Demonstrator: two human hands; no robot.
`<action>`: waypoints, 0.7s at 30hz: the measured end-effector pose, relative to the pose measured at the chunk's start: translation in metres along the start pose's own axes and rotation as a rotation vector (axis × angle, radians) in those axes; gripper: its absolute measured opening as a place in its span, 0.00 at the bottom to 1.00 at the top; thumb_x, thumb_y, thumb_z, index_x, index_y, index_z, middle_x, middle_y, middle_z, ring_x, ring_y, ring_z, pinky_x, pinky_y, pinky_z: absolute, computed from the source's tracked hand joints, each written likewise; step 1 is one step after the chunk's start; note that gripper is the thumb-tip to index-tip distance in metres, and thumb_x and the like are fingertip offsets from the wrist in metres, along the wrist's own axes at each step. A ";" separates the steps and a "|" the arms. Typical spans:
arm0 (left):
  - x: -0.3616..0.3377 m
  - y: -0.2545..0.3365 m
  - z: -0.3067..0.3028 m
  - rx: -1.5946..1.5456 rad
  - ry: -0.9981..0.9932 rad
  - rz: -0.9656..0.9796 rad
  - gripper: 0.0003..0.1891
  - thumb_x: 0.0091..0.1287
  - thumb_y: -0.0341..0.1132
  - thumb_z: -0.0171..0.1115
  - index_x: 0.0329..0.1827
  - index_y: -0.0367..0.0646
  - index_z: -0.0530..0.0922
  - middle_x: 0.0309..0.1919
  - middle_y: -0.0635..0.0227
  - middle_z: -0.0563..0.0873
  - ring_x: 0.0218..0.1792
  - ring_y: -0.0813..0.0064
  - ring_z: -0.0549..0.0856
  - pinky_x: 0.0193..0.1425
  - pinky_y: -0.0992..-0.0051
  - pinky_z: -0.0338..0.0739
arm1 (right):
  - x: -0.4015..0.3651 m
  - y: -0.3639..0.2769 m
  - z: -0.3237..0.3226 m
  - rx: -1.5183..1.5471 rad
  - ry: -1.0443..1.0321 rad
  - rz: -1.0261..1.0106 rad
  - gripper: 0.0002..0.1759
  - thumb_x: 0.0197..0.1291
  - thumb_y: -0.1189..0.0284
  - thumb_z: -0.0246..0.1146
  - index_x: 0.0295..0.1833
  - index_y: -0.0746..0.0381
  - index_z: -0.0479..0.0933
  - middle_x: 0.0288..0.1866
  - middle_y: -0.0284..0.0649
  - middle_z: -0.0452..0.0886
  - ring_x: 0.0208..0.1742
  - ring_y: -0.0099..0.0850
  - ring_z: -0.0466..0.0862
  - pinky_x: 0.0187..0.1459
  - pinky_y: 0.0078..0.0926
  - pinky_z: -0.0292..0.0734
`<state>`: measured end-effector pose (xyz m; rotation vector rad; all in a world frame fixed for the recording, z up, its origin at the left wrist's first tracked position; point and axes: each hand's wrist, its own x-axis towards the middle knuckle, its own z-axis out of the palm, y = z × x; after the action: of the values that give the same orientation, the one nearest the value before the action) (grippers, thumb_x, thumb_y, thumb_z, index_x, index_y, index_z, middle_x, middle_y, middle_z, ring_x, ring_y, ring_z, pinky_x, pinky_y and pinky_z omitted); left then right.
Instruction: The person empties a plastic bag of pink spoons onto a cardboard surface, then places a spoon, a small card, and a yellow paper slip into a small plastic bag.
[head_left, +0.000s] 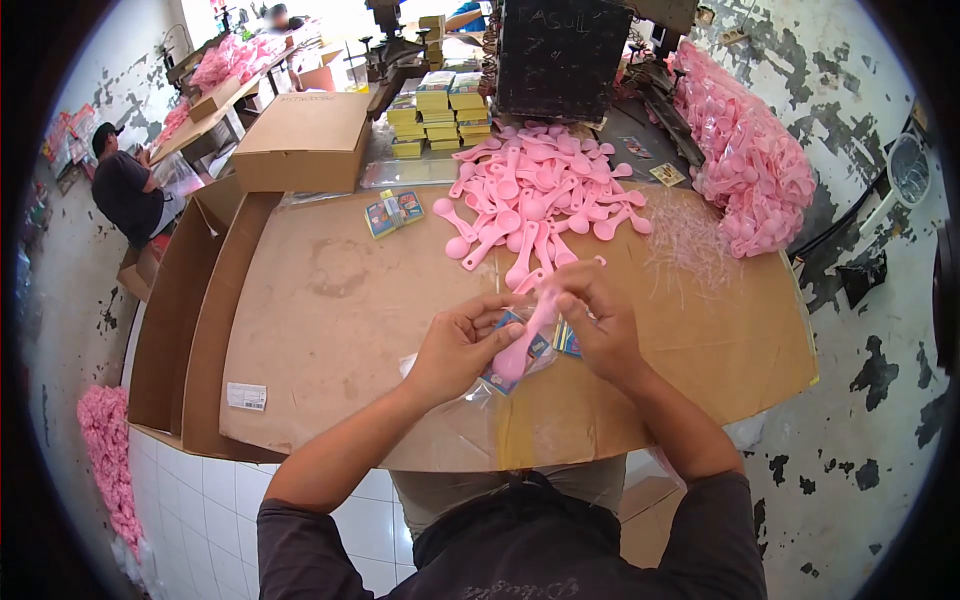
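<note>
My left hand (462, 345) is closed on a pink measuring spoon (525, 345), thumb against it. The spoon is tilted, one end low near a blue printed card (503, 378), with clear plastic around them. At the spoon's upper end, my right hand (600, 325) is closed too; motion blurs its fingertips and what they pinch. Beneath my right hand shows part of a small stack of cards (567, 338). Just beyond both hands lies a heap of pink spoons (545, 185).
A bundled card stack (394, 212) lies on the cardboard-covered table (330, 330). Behind are a closed carton (300, 140), stacked cards (437, 115) and a black box (560, 60). Bagged pink spoons (750, 160) stand right, near plastic strips (690, 250). Another person (130, 190) sits far left.
</note>
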<state>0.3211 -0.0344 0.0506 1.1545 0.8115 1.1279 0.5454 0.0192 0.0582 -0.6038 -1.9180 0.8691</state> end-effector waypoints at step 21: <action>-0.014 0.026 -0.005 0.439 -0.170 0.384 0.29 0.75 0.32 0.66 0.78 0.38 0.69 0.71 0.59 0.80 0.69 0.67 0.81 0.76 0.64 0.71 | 0.063 -0.124 -0.030 -0.715 -0.314 -0.410 0.08 0.64 0.77 0.68 0.48 0.60 0.84 0.45 0.38 0.85 0.47 0.37 0.86 0.49 0.34 0.79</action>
<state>0.3060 -0.0455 0.0732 1.8066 0.7419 1.1706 0.5356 -0.0052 0.1981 -0.4606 -2.5299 -0.0105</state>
